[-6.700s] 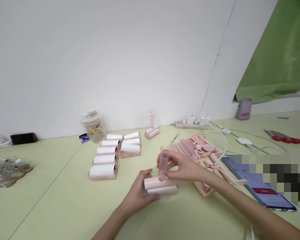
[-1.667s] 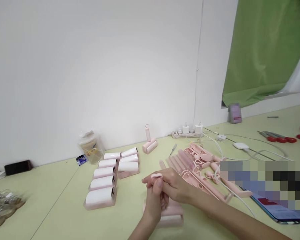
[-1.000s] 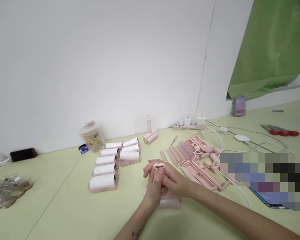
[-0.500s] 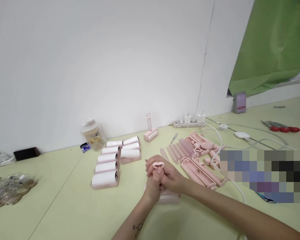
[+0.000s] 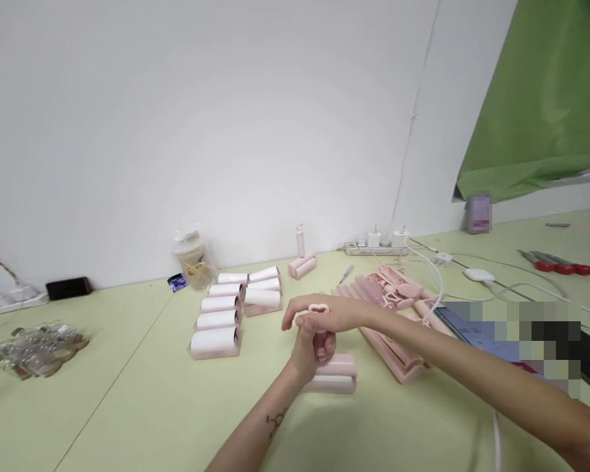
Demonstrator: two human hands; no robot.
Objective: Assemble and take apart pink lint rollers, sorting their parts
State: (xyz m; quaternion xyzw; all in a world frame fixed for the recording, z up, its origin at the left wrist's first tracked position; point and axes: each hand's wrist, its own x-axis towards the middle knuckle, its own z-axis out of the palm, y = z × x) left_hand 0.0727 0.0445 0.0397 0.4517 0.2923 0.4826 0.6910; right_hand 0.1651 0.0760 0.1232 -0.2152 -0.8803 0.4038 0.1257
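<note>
A pink lint roller (image 5: 332, 375) with a white roll lies on the pale green table (image 5: 142, 406) in front of me. My left hand (image 5: 311, 347) is closed round its upright pink handle. My right hand (image 5: 327, 313) lies across the top of the handle, fingers curled, beside the heart-shaped loop (image 5: 318, 308) at the handle's end. A row of pink-based white rollers (image 5: 221, 313) stands to the left. A pile of loose pink handles and parts (image 5: 391, 298) lies to the right.
One assembled roller (image 5: 302, 262) stands near the wall. A wrapped cup (image 5: 193, 260), a dark phone (image 5: 69, 287) and a bag of small items (image 5: 37, 341) are at the left. A power strip (image 5: 376, 248), white cables (image 5: 501, 282), red-handled scissors (image 5: 558, 264) and a blurred phone (image 5: 472, 328) sit at the right.
Earlier my right hand pushed a clear pink handle into the roller held by my left. Since then both hands have clasped the handle; now my right hand lies flatter over its top.
</note>
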